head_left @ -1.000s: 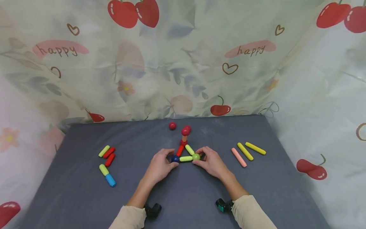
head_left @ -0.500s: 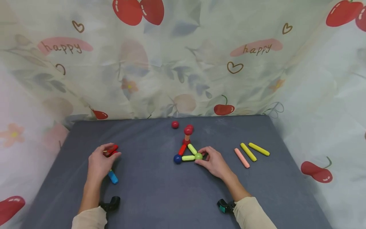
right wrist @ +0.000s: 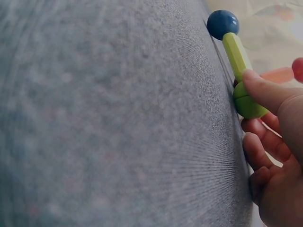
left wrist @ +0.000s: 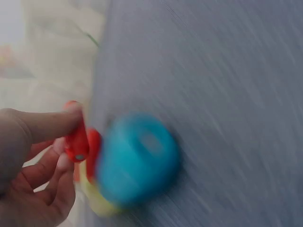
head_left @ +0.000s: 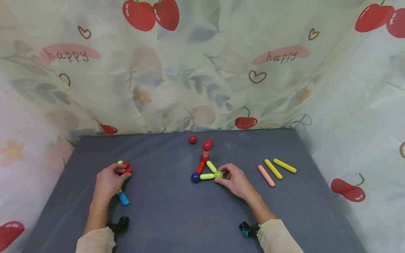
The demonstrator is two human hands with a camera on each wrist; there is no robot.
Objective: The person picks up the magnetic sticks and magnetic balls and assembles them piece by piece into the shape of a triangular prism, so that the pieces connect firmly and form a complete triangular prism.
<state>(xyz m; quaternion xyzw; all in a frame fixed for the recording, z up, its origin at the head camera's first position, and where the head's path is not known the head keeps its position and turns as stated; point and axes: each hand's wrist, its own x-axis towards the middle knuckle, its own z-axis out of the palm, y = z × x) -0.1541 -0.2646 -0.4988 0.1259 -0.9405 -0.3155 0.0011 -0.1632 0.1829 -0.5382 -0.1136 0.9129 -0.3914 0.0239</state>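
My left hand [head_left: 109, 180] pinches a short red magnetic rod [left wrist: 76, 137] between thumb and fingers at the table's left. Beside and under it lie another red rod [head_left: 126, 164], a yellow-green rod and a blue rod [head_left: 123, 199], partly hidden by the hand. In the middle, my right hand [head_left: 234, 179] holds the green ball [head_left: 218, 174] of a flat triangle of rods. Its other corners are a dark blue ball [head_left: 195, 177] and a red ball [head_left: 205, 159]. From the red corner an orange rod [head_left: 206, 153] rises to another red ball [head_left: 207, 146].
A loose red ball [head_left: 192, 139] lies near the table's back edge. Right of my right hand lie a long pink rod [head_left: 266, 175] and two long yellow rods [head_left: 273, 169]. Printed curtains stand behind and beside the grey table [head_left: 202, 218].
My left hand has let go of the dark blue ball, moved left to the loose rods and taken hold of a red one. The right hand stays at the green ball.
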